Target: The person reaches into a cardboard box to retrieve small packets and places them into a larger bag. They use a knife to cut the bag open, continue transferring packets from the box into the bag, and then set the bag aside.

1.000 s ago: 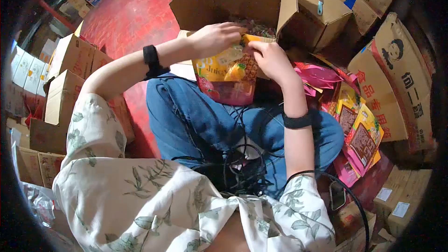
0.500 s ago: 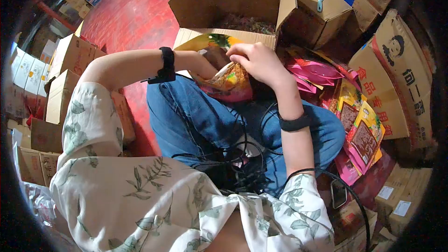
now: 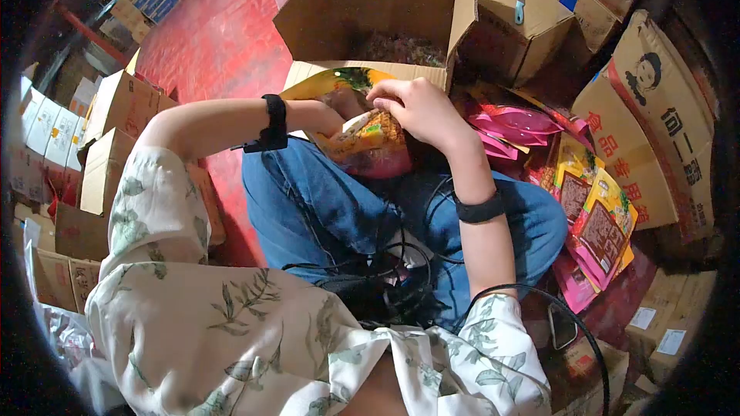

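Observation:
A yellow and pink printed food bag [image 3: 379,156] rests over my crossed legs, its mouth open towards the top. My left hand [image 3: 325,117] reaches into that mouth, and its fingers are hidden inside. On the bag's right edge, my right hand [image 3: 420,112] grips the rim between bent fingers and thumb. Just beyond the bag stands an open cardboard box [image 3: 362,8] with small clear wrapped pieces [image 3: 405,46] in it. What lies inside the bag cannot be made out.
Flat printed bags [image 3: 605,219] and pink packets [image 3: 520,123] lie right of my knee. A cutter knife [image 3: 519,6] lies on a closed carton [image 3: 505,38]. Cartons [image 3: 116,115] stand left. A black cable [image 3: 570,312] crosses at right, near a phone [image 3: 562,327].
The view has shifted slightly. Both hands stay at the bag, with my left hand still inside its mouth and my right hand still on the rim.

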Tool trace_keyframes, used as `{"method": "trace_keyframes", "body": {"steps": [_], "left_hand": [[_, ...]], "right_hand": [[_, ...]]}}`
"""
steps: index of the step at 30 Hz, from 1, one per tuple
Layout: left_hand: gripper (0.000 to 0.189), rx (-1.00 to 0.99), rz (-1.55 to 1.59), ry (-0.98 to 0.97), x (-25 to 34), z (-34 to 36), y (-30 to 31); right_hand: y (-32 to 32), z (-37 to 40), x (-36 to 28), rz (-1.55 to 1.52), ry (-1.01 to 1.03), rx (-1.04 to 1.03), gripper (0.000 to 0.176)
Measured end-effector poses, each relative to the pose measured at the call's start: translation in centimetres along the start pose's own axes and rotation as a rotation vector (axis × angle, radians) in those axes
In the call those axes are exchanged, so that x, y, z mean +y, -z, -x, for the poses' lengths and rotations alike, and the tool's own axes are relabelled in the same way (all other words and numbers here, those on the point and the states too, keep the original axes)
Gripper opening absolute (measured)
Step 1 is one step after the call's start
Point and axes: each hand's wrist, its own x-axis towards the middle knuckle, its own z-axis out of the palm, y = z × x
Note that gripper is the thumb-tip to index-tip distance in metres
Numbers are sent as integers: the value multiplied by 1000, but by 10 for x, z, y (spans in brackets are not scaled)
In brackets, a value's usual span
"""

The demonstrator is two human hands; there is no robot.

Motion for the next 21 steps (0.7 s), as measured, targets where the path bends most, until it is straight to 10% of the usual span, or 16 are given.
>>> {"method": "trace_keyframes", "body": {"steps": [4, 8, 16, 21], "left_hand": [[34, 111, -100, -69, 18, 5, 26], [26, 277, 47, 285, 75, 39, 60], [19, 946, 197, -79, 53, 55, 118], [39, 952, 177, 356, 16, 25, 143]], "right_hand": [[3, 0, 10, -12, -28, 6, 17], [6, 0, 21, -16, -50, 44, 17], [4, 0, 33, 82, -107, 79, 17], [5, -1, 28, 59, -91, 86, 18]]}}
